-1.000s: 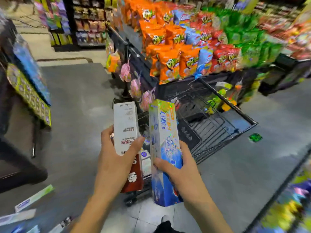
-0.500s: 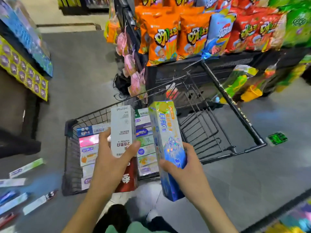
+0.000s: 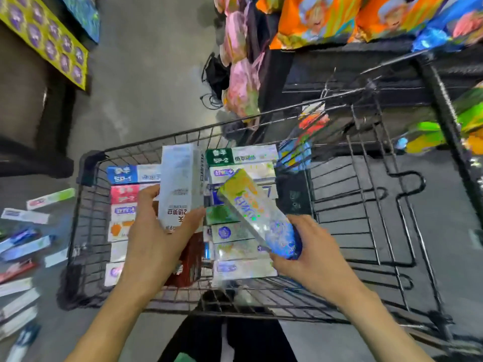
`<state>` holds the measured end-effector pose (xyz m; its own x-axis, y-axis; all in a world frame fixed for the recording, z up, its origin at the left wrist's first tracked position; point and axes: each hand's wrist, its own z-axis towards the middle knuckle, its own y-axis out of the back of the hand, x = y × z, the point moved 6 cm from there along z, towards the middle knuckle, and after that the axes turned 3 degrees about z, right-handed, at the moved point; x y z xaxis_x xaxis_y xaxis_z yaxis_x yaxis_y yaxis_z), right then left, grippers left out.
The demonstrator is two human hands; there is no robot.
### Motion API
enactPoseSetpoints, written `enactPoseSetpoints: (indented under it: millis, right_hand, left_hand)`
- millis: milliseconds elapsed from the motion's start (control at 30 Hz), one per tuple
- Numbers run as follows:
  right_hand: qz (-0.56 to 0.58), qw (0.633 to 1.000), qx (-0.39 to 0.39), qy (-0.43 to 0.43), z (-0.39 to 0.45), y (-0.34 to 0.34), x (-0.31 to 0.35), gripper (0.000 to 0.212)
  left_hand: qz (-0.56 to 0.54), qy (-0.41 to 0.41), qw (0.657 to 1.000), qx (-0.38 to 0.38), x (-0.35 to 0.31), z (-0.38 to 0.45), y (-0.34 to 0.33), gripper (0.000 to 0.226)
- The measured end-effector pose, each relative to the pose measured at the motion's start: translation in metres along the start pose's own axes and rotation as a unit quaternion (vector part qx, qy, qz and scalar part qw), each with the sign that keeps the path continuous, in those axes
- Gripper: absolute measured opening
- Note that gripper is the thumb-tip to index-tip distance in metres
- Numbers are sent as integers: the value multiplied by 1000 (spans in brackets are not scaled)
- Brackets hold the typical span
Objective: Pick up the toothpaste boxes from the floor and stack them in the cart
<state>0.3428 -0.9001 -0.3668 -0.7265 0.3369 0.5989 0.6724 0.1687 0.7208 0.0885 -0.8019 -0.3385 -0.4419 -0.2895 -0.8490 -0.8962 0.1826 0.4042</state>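
My left hand (image 3: 154,241) grips a white and dark red toothpaste box (image 3: 180,189), held upright over the black wire cart (image 3: 86,220). My right hand (image 3: 311,254) holds a shiny blue and yellow toothpaste box (image 3: 251,207) by its near end, tilted toward the upper left above the cart. Inside the cart lie two rows of stacked toothpaste boxes (image 3: 243,158), flat and side by side. Several more toothpaste boxes (image 3: 26,246) are scattered on the floor to the left of the cart.
A snack shelf with orange bags (image 3: 321,19) and hanging pink packs (image 3: 240,82) stands just beyond the cart. A yellow display (image 3: 44,40) is at the upper left. The cart's right half (image 3: 366,205) holds no boxes. My dark trouser legs show below the cart.
The view has dropped toward the cart. Both hands have moved lower over the basket, and the blue and yellow box has tilted from upright to slanting left.
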Motion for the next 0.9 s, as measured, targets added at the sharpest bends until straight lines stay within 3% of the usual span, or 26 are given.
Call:
enactPoseSetpoints:
  millis: [67, 233, 300, 433, 667, 800, 900]
  right_hand:
    - [-73, 996, 26, 39, 30, -19, -19, 70]
    - [-174, 971, 78, 146, 102, -84, -52, 73]
    - [-196, 962, 79, 171, 125, -109, -66, 75]
    - [-182, 961, 111, 178, 155, -149, -97, 76]
    - [-217, 955, 65, 190, 182, -161, -124, 70]
    - [-193, 965, 36, 172, 181, -150, -126, 69]
    - [-170, 975, 8, 140, 176, -137, -134, 68]
  left_hand:
    - [20, -5, 1000, -6, 19, 15, -10, 72]
    - [62, -14, 998, -7, 66, 45, -40, 48]
    - [89, -23, 996, -3, 87, 54, -49, 48]
    - [137, -27, 990, -9, 128, 68, -59, 57]
    - [206, -52, 977, -10, 152, 86, -77, 66]
    - [272, -106, 955, 56, 149, 100, -94, 70]
    - [337, -156, 920, 125, 147, 114, -112, 75]
